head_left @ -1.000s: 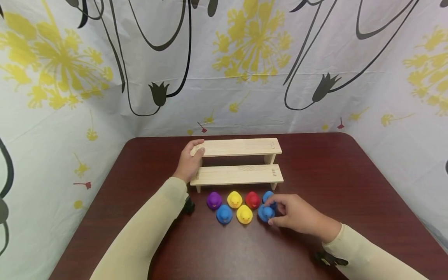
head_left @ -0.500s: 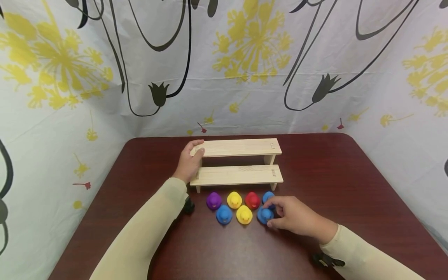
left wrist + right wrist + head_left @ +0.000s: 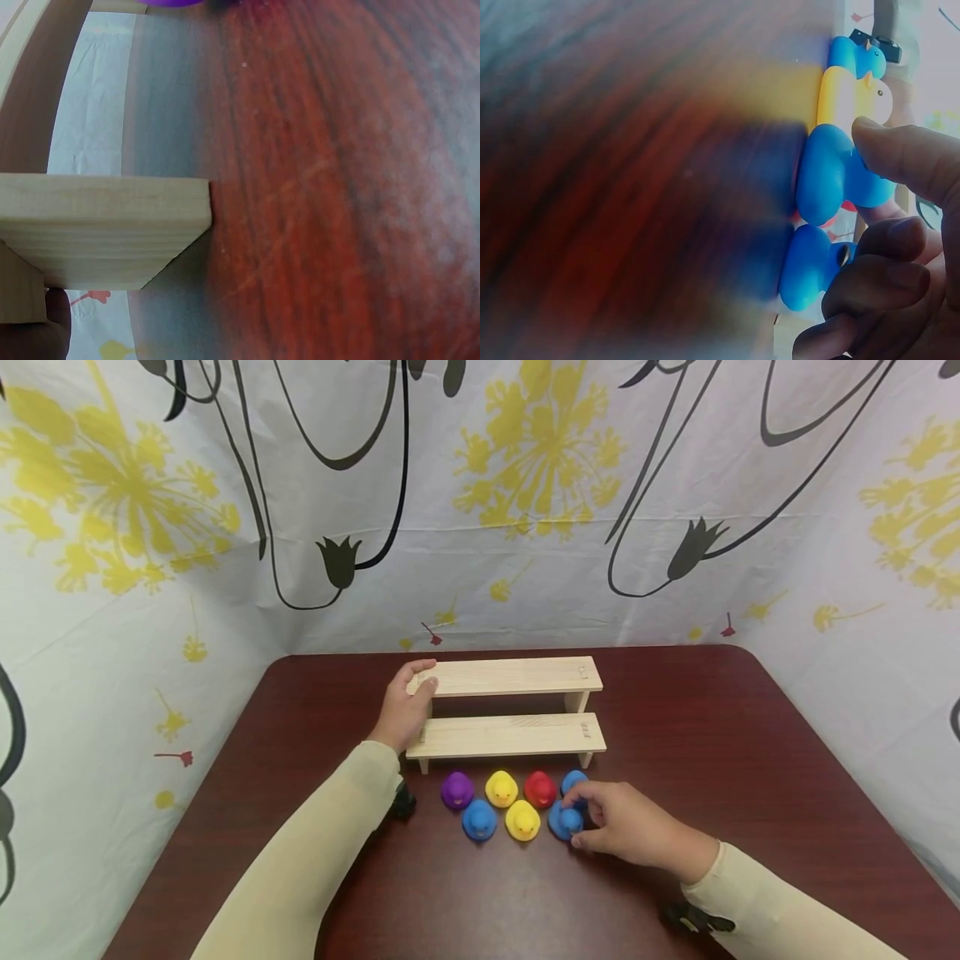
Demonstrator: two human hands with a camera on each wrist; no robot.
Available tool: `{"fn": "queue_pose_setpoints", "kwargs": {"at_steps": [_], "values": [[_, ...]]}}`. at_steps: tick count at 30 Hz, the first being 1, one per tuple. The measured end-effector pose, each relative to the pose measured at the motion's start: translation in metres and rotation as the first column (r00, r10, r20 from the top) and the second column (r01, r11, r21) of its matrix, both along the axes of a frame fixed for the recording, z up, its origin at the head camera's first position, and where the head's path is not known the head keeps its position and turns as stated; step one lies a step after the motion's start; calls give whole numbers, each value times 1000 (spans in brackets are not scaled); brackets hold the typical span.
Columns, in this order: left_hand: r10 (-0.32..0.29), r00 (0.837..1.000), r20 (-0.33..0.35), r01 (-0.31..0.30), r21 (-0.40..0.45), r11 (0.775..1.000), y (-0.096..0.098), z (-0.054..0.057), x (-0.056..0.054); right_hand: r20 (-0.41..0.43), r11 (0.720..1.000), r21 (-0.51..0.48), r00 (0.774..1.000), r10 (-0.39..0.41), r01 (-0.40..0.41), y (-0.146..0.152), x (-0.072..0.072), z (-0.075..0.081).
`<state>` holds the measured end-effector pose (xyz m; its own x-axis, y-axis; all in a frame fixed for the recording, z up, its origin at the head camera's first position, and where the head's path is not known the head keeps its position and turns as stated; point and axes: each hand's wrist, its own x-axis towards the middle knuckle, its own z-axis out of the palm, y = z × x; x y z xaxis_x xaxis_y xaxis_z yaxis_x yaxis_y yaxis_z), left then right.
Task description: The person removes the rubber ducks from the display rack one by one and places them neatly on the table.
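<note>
My left hand grips the left end of the upper board of a two-step wooden stand, thumb on top. In the left wrist view, the stand's wooden end fills the left side, with a fingertip below it. My right hand pinches a blue rubber duck at the right end of the front row, between thumb and index finger. The right wrist view shows the thumb on this duck's head. Another blue duck sits just behind it, partly covered by the fingers.
Left along the front row are a yellow duck and a blue duck. The back row has a purple duck, a yellow duck and a red duck, just before the stand. A patterned cloth hangs behind the table.
My right hand has shifted slightly left with the blue duck, closer to the yellow duck beside it. The left hand keeps its place on the stand.
</note>
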<state>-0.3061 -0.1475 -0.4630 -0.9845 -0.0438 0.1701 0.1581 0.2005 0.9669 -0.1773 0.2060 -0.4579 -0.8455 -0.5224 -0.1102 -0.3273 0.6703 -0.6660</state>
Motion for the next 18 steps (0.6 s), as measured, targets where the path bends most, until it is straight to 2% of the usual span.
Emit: {"fn": "queue_pose_setpoints", "kwargs": {"at_steps": [10, 18], "values": [[-2, 1000, 2, 2, 6, 1000, 0, 0, -2, -13, 1000, 7, 1000, -1, 1, 0, -2, -2], [-26, 999, 29, 27, -41, 999, -3, -2, -3, -65, 1000, -7, 998, 5, -6, 5, -3, 4]]}}
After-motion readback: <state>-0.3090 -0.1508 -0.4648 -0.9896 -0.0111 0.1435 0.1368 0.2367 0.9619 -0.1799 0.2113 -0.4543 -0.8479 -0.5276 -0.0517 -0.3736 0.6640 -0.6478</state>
